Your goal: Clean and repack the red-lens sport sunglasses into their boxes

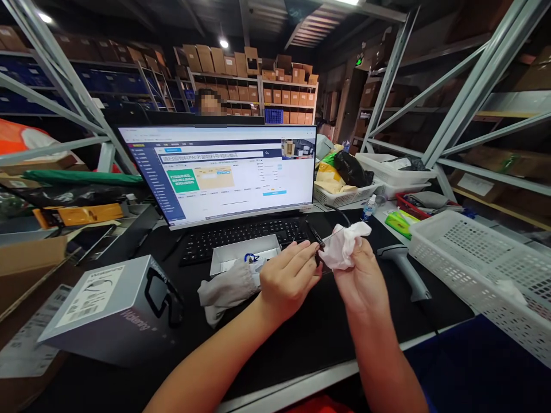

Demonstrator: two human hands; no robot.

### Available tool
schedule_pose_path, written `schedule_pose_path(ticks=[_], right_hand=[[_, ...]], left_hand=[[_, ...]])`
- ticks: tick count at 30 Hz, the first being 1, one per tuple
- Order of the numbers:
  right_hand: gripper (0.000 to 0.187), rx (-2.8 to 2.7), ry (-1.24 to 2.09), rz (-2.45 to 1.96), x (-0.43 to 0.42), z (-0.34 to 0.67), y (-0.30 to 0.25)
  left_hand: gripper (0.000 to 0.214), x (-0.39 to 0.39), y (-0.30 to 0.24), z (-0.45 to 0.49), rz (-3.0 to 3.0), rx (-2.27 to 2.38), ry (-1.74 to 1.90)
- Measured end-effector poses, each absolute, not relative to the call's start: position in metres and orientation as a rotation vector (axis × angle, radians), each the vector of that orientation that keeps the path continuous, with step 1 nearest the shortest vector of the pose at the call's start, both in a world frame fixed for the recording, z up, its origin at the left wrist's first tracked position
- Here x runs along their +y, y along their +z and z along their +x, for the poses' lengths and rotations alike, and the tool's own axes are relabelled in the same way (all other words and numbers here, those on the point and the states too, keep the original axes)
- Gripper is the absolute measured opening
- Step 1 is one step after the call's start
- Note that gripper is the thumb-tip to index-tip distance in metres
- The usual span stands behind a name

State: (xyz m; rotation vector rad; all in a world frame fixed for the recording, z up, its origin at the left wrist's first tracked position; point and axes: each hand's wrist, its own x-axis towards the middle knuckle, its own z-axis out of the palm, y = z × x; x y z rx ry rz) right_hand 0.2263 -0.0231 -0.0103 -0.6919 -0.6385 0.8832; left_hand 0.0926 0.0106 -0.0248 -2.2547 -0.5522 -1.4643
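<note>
My left hand [287, 277] is closed, pinching a thin dark object [317, 240], perhaps a pair of glasses, above the black desk. My right hand [360, 274] is closed on a crumpled white cloth [343, 245] pressed against that dark object. Just behind the hands lies a black keyboard [241, 236] below a lit monitor [219, 172]. A small open grey box tray [241, 252] and a grey pouch [226, 289] lie to the left of my left hand.
A grey product box [107, 312] stands at the left. A barcode scanner [404, 269] lies right of my hands, beside a white plastic basket [482, 269]. More baskets [394, 175] and a small bottle [368, 209] sit behind. A person is behind the monitor; metal racks surround.
</note>
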Motion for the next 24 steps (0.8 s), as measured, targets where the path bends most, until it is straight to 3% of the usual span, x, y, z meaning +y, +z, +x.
schedule_pose_path(ticks=[5,8,11,17,20,24], right_hand=[[0.06,-0.788,0.516,-0.858,-0.032,0.197,-0.045],[0.059,-0.778,0.76,-0.746,-0.028,0.217,-0.032],[0.04,-0.632,1.049,-0.639,-0.018,0.242,-0.009],[0.033,-0.687,1.07,-0.753,-0.027,0.27,-0.03],[0.038,-0.69,0.782,-0.914,-0.051,0.313,-0.054],[0.061,-0.569,0.118,-0.972,-0.082,0.361,-0.057]], left_hand=[[0.011,0.005,-0.025,0.094,-2.275,-0.686,-1.558],[0.007,0.005,-0.022,0.092,-2.318,-0.633,-1.512],[0.005,0.009,-0.021,0.09,-2.331,-0.577,-1.452],[0.01,0.025,-0.016,0.082,-2.507,-0.51,-1.342],[0.01,0.031,-0.01,0.077,-2.65,-0.409,-1.235],[0.008,0.035,-0.008,0.076,-2.715,-0.316,-1.135]])
